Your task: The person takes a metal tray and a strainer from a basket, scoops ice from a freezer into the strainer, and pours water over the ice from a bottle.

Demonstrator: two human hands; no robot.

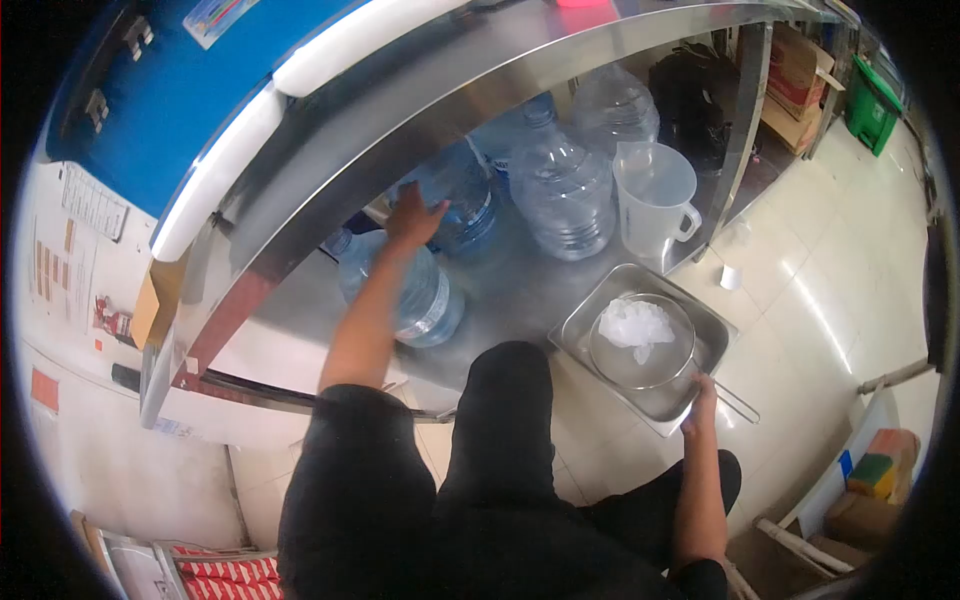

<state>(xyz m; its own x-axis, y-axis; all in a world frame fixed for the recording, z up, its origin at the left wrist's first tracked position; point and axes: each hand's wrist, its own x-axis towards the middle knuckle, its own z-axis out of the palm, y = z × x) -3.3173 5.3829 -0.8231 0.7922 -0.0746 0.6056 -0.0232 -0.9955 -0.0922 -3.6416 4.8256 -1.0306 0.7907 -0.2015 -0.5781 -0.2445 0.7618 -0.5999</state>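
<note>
My right hand [703, 400] grips the near corner of a rectangular metal tray [572, 335], its fingers partly hidden by the rim. In the tray lies a round wire strainer [655, 380], holding a crumpled translucent white bundle [637, 325]; the strainer's handle juts over the edge beside my hand. My left hand [413, 217] reaches under the steel counter with thumb and fingers apart. It is nearest to a large blue-tinted water bottle [462, 200]; whether it touches it, I cannot tell. Another bottle [425, 300] stands below my left forearm.
Clear plastic bottles [565, 195] and a translucent measuring jug [650, 195] stand on the lower steel shelf. The counter's edge [400, 105] arches above my left arm. Cardboard boxes [800, 75] and a green bin [872, 105] are at far right. A rack [850, 500] stands lower right.
</note>
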